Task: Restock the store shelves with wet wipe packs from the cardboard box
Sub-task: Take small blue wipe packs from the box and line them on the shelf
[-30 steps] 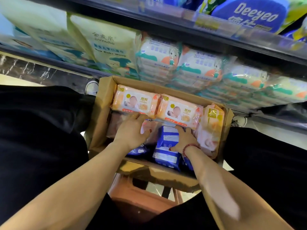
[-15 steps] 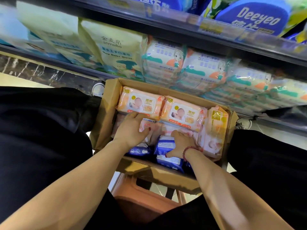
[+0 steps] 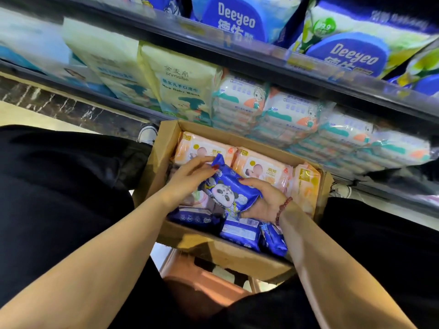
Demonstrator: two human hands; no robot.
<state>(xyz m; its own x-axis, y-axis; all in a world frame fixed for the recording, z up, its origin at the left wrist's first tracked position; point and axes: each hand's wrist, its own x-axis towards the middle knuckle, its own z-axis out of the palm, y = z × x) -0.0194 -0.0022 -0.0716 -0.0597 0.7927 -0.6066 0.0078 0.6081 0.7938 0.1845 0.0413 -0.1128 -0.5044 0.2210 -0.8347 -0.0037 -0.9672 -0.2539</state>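
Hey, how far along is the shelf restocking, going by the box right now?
Done: the lower shelf's row of white-and-teal wipe packs looks full. In hand: the left hand and right hand hold one blue panda-print wipe pack over the brown cardboard box. Left: peach baby-picture packs and several more blue packs lie in the box, so plenty remains.

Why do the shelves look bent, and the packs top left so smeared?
Head view: the wide-angle lens bows the shelf rail; the upper-left packs are smeared, probably by head motion; the blue panda pack, held by left hand and right hand, is fairly sharp.
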